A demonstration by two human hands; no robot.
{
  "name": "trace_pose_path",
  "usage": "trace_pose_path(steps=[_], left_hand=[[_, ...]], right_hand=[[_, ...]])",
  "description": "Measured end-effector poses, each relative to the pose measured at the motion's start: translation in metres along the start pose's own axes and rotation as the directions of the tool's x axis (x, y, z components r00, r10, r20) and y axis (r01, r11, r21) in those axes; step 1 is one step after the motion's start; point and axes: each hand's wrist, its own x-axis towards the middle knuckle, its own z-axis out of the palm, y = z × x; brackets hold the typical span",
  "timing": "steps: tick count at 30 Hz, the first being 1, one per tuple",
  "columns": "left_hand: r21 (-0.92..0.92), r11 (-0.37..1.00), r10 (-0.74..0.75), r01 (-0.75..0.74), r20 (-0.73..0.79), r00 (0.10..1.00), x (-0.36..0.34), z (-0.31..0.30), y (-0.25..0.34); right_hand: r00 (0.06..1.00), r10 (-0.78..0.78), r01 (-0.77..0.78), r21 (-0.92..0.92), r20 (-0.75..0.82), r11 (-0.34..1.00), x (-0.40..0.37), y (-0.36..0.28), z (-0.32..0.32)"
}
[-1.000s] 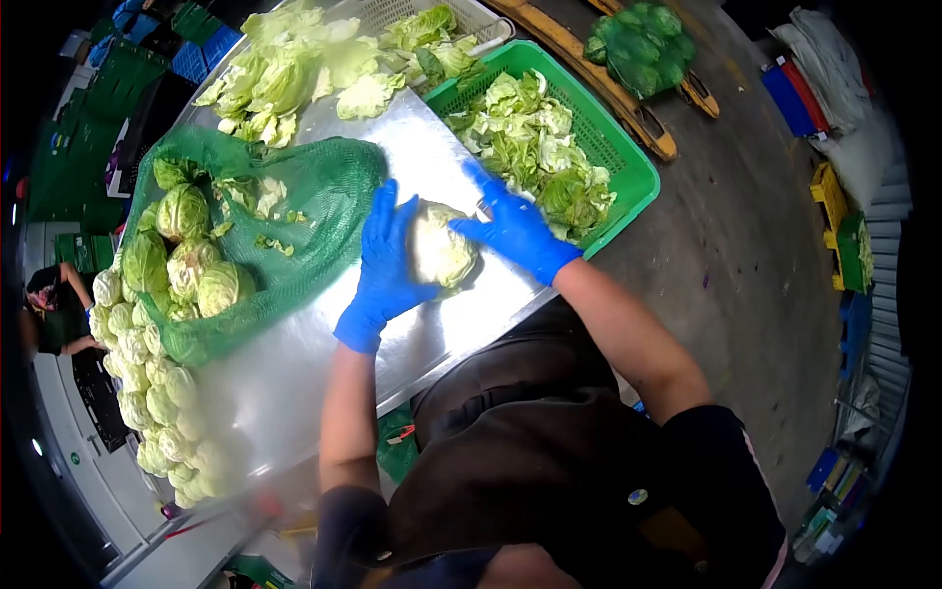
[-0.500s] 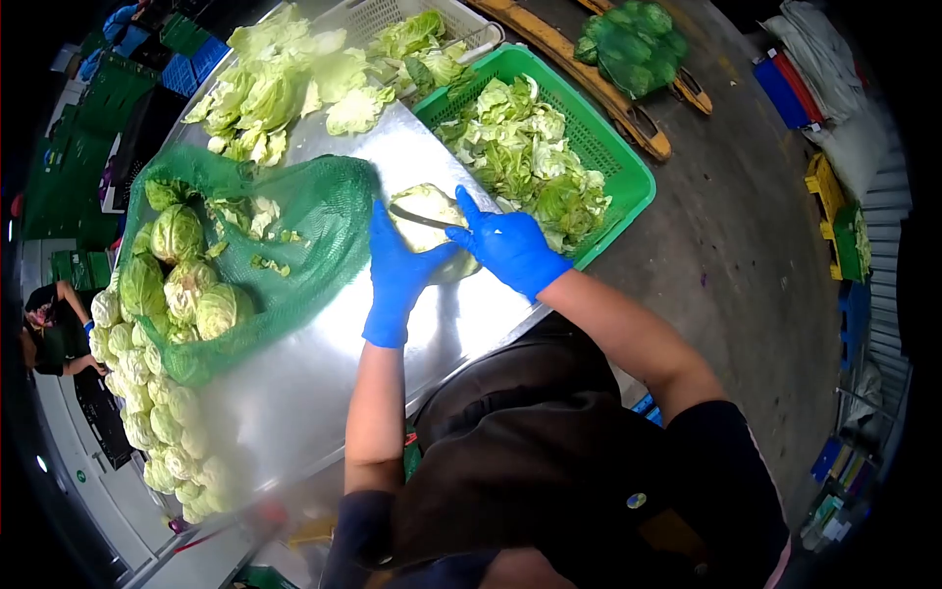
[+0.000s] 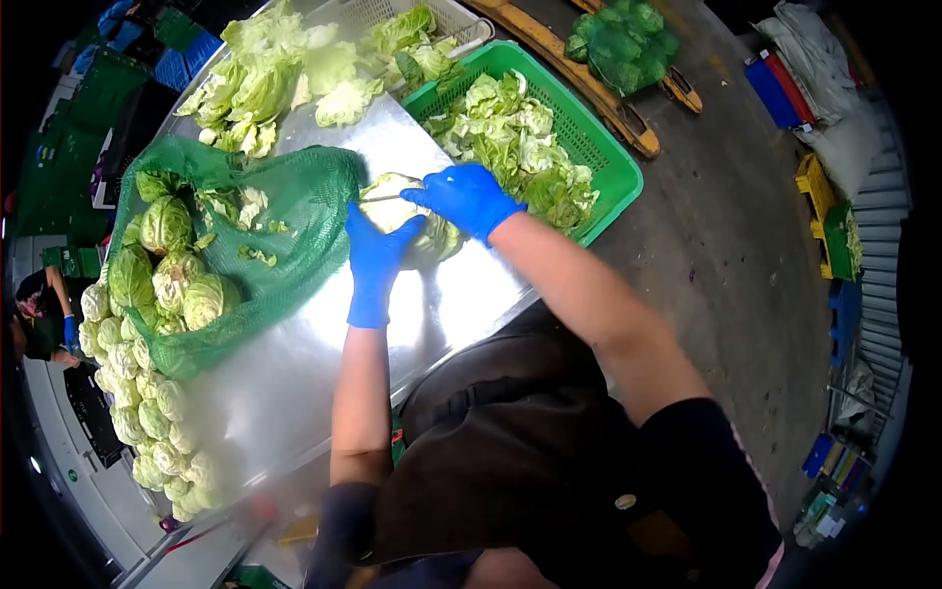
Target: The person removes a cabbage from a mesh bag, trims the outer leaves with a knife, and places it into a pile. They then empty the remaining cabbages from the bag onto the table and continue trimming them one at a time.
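A pale green cabbage rests on the metal table close to my body. My left hand, in a blue glove, grips its near left side with the thumb apart from the fingers. In my right hand, also gloved in blue, is a knife; its thin blade lies across the cabbage's pale top. Beside my left hand spreads a green net bag with several whole cabbages in its mouth.
A green crate of loose leaves stands at the table's right edge. More leaves lie at the far end, near a white crate. Stacked cabbages line the left edge. Another person stands beyond.
The knife blade has turned from slanting to nearly level across the cabbage top. My right hand has turned and moved up and left. The whole view has shifted slightly.
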Motion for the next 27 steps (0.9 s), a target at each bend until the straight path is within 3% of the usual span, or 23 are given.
trace_pose_path(steps=[1,3,6,10,13,14,16,17,21,22,23,24,27], left_hand=[[-0.002,1.000,-0.005,0.005,-0.007,1.000,0.001,-0.001,0.001],[0.018,0.999,0.031,-0.031,0.008,0.999,-0.005,-0.003,0.011],[0.031,0.991,0.130,-0.132,0.055,0.990,-0.018,-0.010,0.022],[-0.109,0.974,0.212,-0.200,0.111,0.971,-0.019,-0.013,0.016],[0.055,0.977,0.208,-0.206,-0.025,0.978,-0.036,-0.010,0.022],[0.172,0.974,0.164,-0.145,-0.100,0.981,-0.040,-0.003,0.025],[-0.028,0.997,0.071,-0.070,0.032,0.997,-0.039,-0.007,0.034],[-0.126,0.992,0.032,-0.019,0.103,0.994,-0.037,-0.007,0.037],[-0.077,0.993,0.102,-0.091,0.156,0.982,-0.017,-0.010,0.025],[-0.154,0.988,0.037,-0.002,0.223,0.974,-0.018,-0.014,0.030],[-0.152,0.988,0.049,-0.014,0.228,0.973,-0.016,-0.013,0.027],[-0.151,0.988,0.058,-0.023,0.229,0.972,-0.012,-0.013,0.019],[-0.095,0.994,0.069,-0.050,0.203,0.977,-0.011,-0.011,0.006]], right_hand=[[0.992,-0.091,0.078,-0.142,-0.085,0.987,-0.003,0.004,0.016],[0.996,0.087,-0.087,-0.017,-0.013,0.996,-0.009,-0.007,0.000],[0.960,0.024,-0.044,0.066,0.280,0.997,-0.007,0.005,-0.033],[0.986,0.116,-0.126,0.081,0.117,0.989,-0.041,-0.014,-0.016],[0.985,0.156,-0.139,0.205,-0.071,0.969,-0.064,-0.015,0.012],[0.982,0.163,-0.143,0.184,-0.097,0.972,-0.066,-0.015,0.014],[0.971,0.182,-0.161,0.140,-0.153,0.977,-0.069,-0.013,0.014],[0.971,0.194,-0.174,0.139,-0.142,0.975,-0.071,-0.013,0.008],[0.976,0.196,-0.187,0.094,-0.098,0.978,-0.070,-0.010,-0.014],[0.977,0.207,-0.201,0.097,-0.056,0.975,-0.068,-0.007,-0.009],[0.976,0.217,-0.214,0.097,-0.014,0.972,-0.066,-0.003,-0.004],[0.974,0.226,-0.219,0.171,-0.021,0.961,-0.065,-0.002,0.003],[0.984,0.078,-0.066,0.075,-0.163,0.995,-0.056,0.004,0.013]])
